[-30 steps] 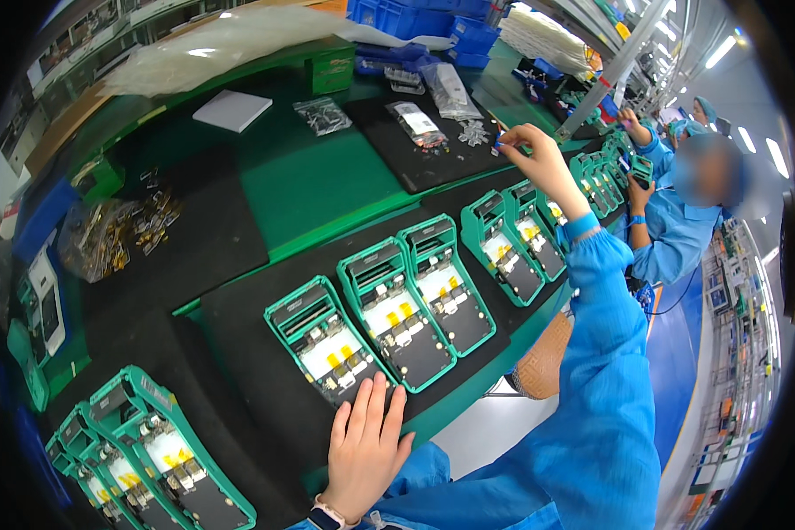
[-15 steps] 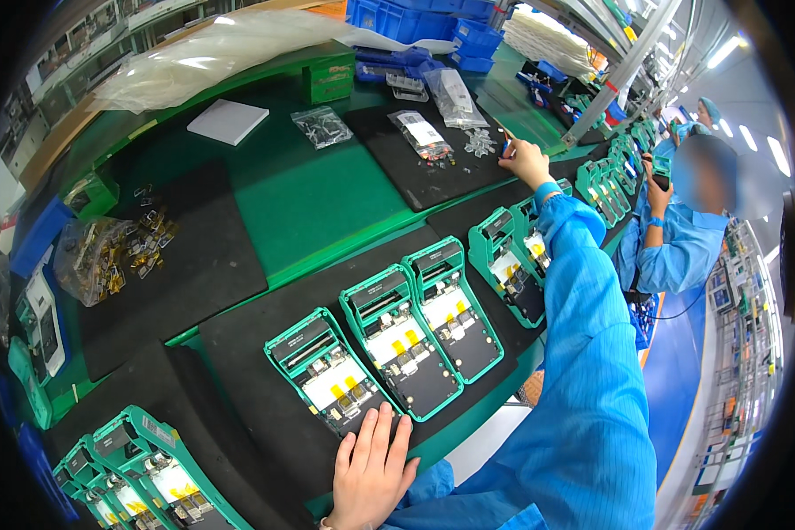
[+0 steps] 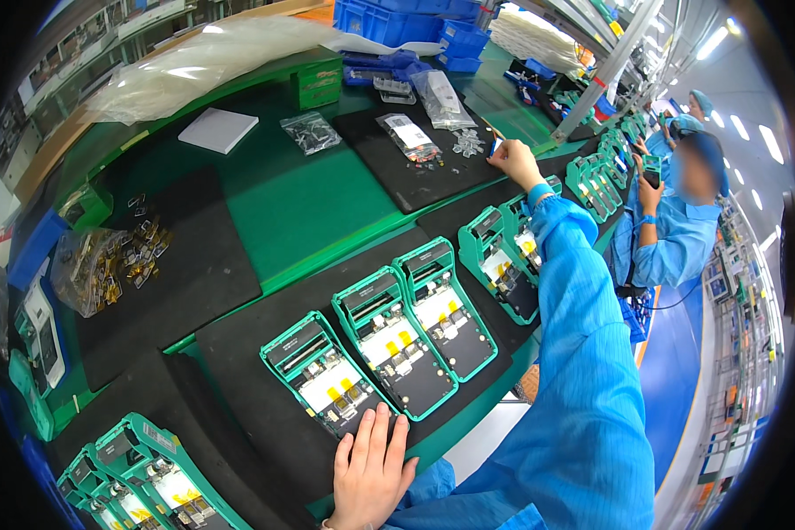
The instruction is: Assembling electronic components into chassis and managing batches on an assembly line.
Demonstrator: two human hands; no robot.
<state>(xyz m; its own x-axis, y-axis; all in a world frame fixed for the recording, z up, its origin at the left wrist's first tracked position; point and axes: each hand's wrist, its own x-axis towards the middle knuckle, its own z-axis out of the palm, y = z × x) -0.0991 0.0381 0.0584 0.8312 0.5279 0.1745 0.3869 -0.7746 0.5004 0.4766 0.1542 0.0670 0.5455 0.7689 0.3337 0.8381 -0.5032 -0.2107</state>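
My left hand (image 3: 371,466) lies flat, fingers stretched out, its fingertips on the lower end of a green-framed device housing (image 3: 327,375). Two similar housings, one in the middle (image 3: 396,344) and one to its right (image 3: 444,309), stand beside it, each with a black board, white panel and yellow tabs. Stretched far to the right, my right hand (image 3: 515,164) pinches a slim blue-and-white tool (image 3: 495,146); its exact kind is too small to tell. Near its tip are small clear parts (image 3: 468,142) and a bag of small parts (image 3: 408,137) on a black mat (image 3: 389,181).
More green housings stand at lower left (image 3: 163,477) and along the right (image 3: 499,265). A bag of gold-coloured metal parts (image 3: 88,269) lies spilled at left. A white pad (image 3: 218,131) and blue bins (image 3: 389,22) are farther back. A co-worker (image 3: 680,203) sits at right.
The whole view has shifted slightly. My right hand keeps its pinch beside the small clear parts, and my left hand stays on the housing.
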